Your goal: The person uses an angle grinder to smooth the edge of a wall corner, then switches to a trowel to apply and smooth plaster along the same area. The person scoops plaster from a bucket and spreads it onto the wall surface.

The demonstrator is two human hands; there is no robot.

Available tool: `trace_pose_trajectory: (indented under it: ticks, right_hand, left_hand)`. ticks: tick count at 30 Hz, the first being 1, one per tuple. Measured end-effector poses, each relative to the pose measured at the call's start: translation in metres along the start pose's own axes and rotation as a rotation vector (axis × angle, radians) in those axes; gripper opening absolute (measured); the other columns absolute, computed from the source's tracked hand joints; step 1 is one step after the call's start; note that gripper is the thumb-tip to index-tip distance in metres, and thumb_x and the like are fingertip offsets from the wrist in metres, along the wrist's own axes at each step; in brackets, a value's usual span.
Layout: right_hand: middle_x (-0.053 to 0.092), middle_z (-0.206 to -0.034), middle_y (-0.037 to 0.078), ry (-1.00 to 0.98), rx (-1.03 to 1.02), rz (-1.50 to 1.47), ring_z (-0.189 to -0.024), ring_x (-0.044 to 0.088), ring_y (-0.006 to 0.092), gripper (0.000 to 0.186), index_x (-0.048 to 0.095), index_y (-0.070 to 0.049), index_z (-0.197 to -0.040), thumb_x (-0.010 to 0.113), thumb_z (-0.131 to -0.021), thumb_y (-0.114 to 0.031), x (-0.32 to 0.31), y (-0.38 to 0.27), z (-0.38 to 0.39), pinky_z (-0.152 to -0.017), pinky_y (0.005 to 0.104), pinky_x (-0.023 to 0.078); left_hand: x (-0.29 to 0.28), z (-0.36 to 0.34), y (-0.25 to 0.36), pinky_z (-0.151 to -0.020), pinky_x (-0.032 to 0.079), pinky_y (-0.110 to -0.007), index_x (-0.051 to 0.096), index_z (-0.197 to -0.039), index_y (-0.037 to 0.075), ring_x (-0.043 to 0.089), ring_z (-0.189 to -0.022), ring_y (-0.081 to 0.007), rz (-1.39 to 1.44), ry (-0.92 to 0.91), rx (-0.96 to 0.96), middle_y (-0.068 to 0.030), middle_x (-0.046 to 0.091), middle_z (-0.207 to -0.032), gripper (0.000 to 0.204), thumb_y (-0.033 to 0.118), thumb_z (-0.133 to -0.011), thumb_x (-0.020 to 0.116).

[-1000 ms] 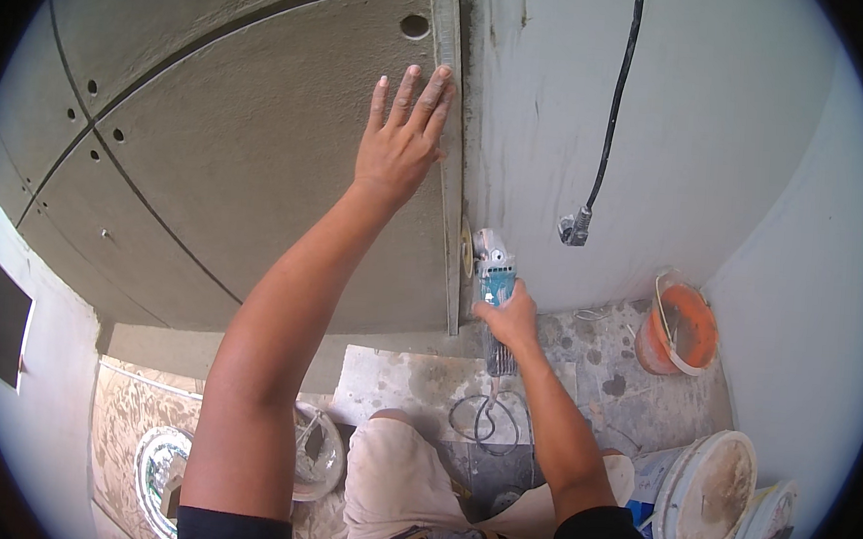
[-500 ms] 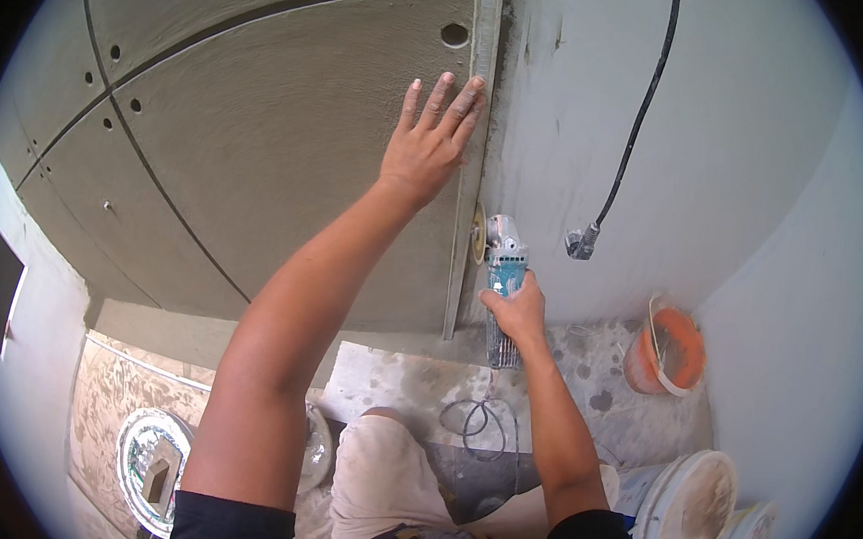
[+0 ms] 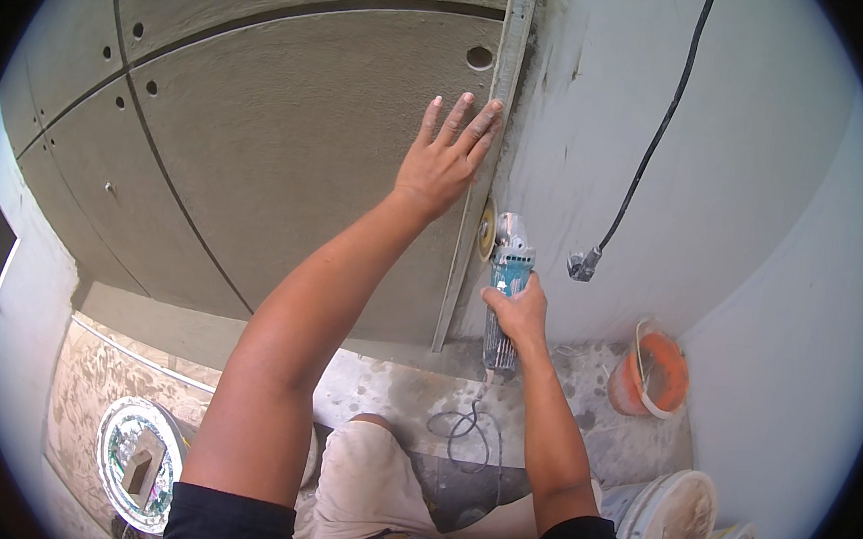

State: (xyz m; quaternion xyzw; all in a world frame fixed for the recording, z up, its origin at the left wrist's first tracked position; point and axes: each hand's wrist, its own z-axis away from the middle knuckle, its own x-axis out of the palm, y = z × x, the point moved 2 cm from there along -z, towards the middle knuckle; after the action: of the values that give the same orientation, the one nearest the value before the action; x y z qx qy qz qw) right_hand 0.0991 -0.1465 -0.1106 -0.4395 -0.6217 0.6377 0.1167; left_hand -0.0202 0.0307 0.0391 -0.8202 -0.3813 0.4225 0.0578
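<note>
While the left hand [image 3: 445, 162] is pressed flat with fingers spread against the grey textured wall panel [image 3: 290, 162], its fingertips are laid on the upright metal corner strip [image 3: 475, 203] at the panel's right edge. The right hand [image 3: 518, 312] is closed around the body of a teal and grey angle grinder [image 3: 505, 279], whose disc [image 3: 487, 229] is now held against the strip just below the left hand. Over the last second the grinder has been raised along the strip from a spot lower down, and the left hand has been kept on the panel above it; from this it is judged that the disc has been brought to a fresh part of the edge and that work on the strip is under way rather than finished.

No worktop is seen; the things rest on a dusty speckled floor [image 3: 582, 397]. The grinder's cord [image 3: 466, 425] is looped there near the person's knee. An orange bucket [image 3: 652, 374] is stood by the white wall at right, with pale buckets [image 3: 678, 522] nearer the lower edge. A black cable [image 3: 646, 154] is hung down the white wall, ending in a loose plug. A round patterned object [image 3: 138, 459] is seen at lower left.
</note>
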Motion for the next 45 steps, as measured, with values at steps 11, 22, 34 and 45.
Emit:
trace_pose_trajectory:
  ticks: [11,22,34,45]
  right_hand:
    - [0.073,-0.094,0.022,0.038,-0.041,0.002,-0.087,0.072,0.0359,0.058,0.061,0.004,-0.107,0.085,-0.068,-0.032,-0.004,-0.008,0.001,-0.083,0.0439,0.056]
    - [0.072,-0.092,0.017,0.078,-0.112,-0.034,-0.084,0.070,0.0297,0.054,0.062,0.003,-0.107,0.084,-0.069,-0.028,-0.013,-0.016,0.002,-0.079,0.0405,0.055]
    - [0.068,-0.087,0.008,0.123,-0.192,-0.078,-0.075,0.064,0.0178,0.045,0.061,0.000,-0.105,0.084,-0.071,-0.020,-0.018,-0.029,0.003,-0.072,0.0339,0.053]
    - [0.068,-0.086,0.007,0.157,-0.241,-0.072,-0.073,0.063,0.0166,0.044,0.061,0.000,-0.105,0.084,-0.072,-0.018,-0.022,-0.037,0.012,-0.069,0.0332,0.052]
  left_hand:
    - [-0.002,0.010,0.007,-0.130,0.012,-0.056,0.025,-0.165,0.018,0.011,-0.160,-0.0283,-0.034,0.009,-0.019,-0.0006,0.012,-0.174,0.102,0.046,-0.082,0.079]
    - [-0.009,0.016,0.012,-0.129,0.015,-0.058,0.032,-0.162,0.016,0.018,-0.158,-0.0292,0.037,0.069,0.012,-0.0003,0.014,-0.173,0.091,0.039,-0.085,0.076]
    - [-0.014,0.025,0.016,-0.129,0.015,-0.058,0.034,-0.161,0.015,0.018,-0.158,-0.0295,0.033,0.102,0.017,-0.0003,0.015,-0.173,0.089,0.036,-0.085,0.075]
    - [-0.015,0.043,0.024,-0.130,0.012,-0.056,0.032,-0.162,0.017,0.012,-0.160,-0.0279,-0.012,0.119,0.004,0.0004,0.014,-0.174,0.101,0.047,-0.079,0.080]
